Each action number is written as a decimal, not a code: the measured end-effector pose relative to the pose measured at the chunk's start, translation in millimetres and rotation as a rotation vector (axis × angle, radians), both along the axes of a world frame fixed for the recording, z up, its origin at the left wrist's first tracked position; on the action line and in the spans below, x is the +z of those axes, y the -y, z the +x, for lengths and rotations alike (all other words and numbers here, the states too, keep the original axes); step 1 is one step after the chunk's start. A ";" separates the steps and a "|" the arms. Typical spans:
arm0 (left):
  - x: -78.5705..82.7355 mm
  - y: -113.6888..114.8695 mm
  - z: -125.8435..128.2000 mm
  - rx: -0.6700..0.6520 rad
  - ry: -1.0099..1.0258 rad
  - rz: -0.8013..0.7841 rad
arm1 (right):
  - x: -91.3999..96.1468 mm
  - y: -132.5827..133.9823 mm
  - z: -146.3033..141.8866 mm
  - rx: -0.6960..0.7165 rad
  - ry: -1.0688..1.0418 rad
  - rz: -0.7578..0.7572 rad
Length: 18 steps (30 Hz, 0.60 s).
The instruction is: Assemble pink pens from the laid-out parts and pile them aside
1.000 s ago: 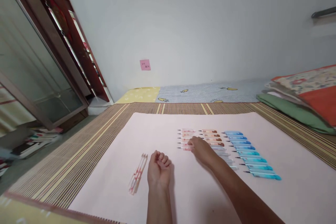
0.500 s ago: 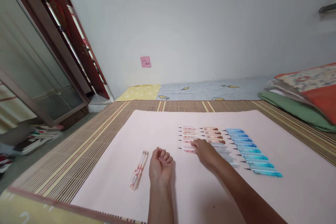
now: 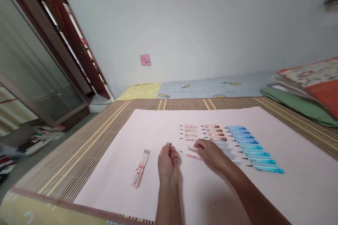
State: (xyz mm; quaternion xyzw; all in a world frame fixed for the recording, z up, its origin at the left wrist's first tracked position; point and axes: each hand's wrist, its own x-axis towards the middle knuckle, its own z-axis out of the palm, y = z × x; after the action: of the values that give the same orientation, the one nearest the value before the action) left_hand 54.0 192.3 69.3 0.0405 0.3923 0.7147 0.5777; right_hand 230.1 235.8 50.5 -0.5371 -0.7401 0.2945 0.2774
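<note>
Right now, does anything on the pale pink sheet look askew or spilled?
One pink-patterned pen near the right hand lies slanted, while the pink-patterned row beyond it lies nearly level. I see no spill.

Left hand (image 3: 167, 163) and right hand (image 3: 210, 153): bare, slim, with slender fingers (image 3: 173, 155). Left wrist (image 3: 168, 181): bare, narrow. Left forearm (image 3: 169, 204): bare, smooth in outline, fairly straight-sided. Right forearm (image 3: 245, 186): bare, longer in view, broadening from the wrist towards the elbow. Fingernails: too small to assess. Fine surface marks: too blurred to assess.
</note>
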 end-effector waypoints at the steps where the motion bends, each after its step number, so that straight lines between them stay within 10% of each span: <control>1: -1.3 -0.1 2.4 -0.005 -0.058 0.004 | 8.3 -0.2 0.7 0.014 -0.070 -0.008; 9: -4.9 0.0 13.2 -0.202 -0.050 0.094 | 57.0 18.0 -15.7 0.188 -0.335 -0.053; 13: -0.4 -1.2 6.3 -0.146 0.301 0.068 | 45.0 14.0 -11.7 0.111 -0.398 -0.029; 18: 0.5 -1.8 -3.1 -0.084 0.524 0.095 | 8.8 -1.5 -1.2 -0.042 0.095 0.020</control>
State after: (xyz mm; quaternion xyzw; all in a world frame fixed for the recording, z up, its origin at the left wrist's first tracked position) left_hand 50.9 194.1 69.8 -0.1025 0.1932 0.6940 0.6859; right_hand 228.9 237.3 59.2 -0.5633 -0.7438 0.2554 0.2534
